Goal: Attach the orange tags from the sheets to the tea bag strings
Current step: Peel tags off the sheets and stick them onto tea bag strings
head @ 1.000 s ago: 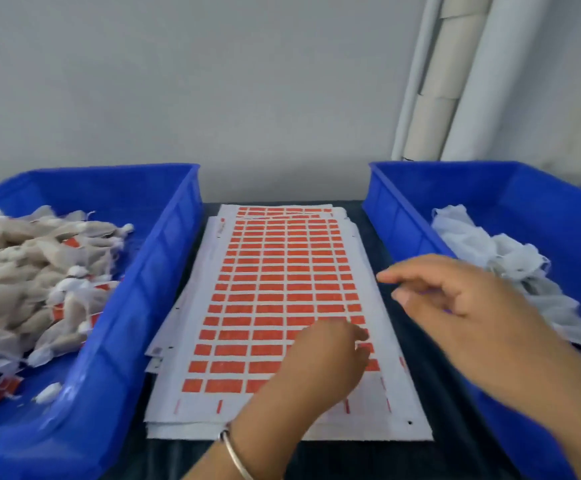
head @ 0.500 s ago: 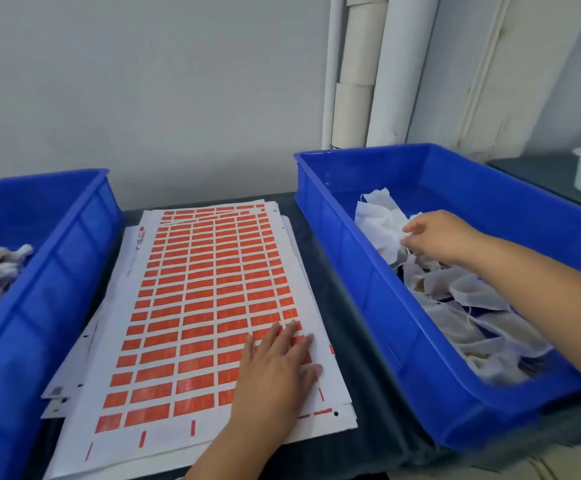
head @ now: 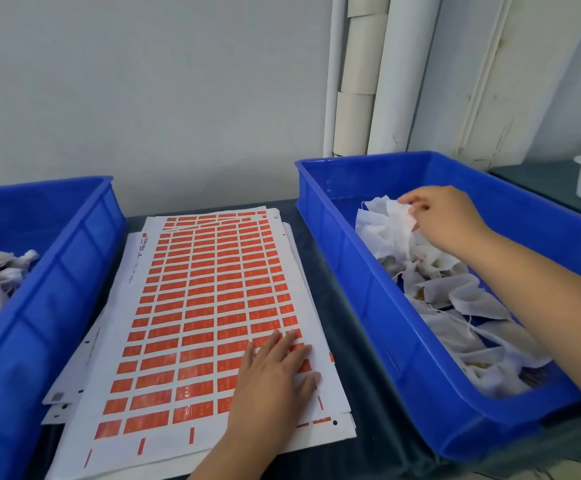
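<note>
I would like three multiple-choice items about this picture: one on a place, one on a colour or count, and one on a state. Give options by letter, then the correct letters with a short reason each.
1. Where does the left hand rest?
A. inside the left bin
B. flat on the tag sheet
C. on the white rolls

2. What colour are the tags on the top sheet?
A. green
B. yellow
C. orange

3. What is the right hand doing?
A. pinching a white tea bag in the right bin
B. lying flat on the table
C. lifting a sheet

Answers:
1 B: its straight fingers lie on the near right part of the sheet.
2 C: the rows of rectangles are orange on white paper.
3 A: its fingertips close on a tea bag inside the right bin.
</note>
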